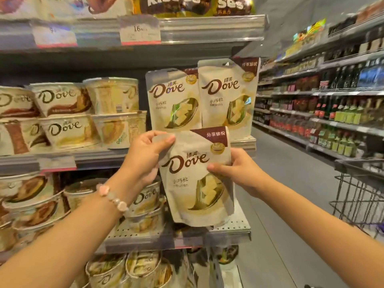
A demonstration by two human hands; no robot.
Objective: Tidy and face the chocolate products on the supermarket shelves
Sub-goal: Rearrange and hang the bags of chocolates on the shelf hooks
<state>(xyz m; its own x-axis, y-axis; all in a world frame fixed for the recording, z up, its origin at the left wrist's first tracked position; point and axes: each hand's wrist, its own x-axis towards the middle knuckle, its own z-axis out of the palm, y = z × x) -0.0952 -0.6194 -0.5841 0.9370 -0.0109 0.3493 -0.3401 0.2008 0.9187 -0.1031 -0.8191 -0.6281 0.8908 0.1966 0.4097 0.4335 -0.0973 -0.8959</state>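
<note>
I hold a cream Dove chocolate pouch [197, 179] upright in front of the shelves, its label facing me. My left hand [145, 156] pinches its top left corner, and my right hand [234, 171] grips its right edge with the thumb across the front. Two matching Dove pouches [172, 100] [226, 96] stand side by side on the middle shelf [243, 142] just behind and above it. Cream Dove tubs [68, 119] are stacked to their left, some turned sideways. More Dove tubs [145, 200] sit on the lower shelf.
Kisses bags [176, 5] fill the top shelf above price tags [139, 30]. A wire shopping cart [361, 183] stands at the right in the aisle. Bottles [342, 113] line the opposite shelving. The perforated lower shelf [234, 227] shows bare metal behind the held pouch.
</note>
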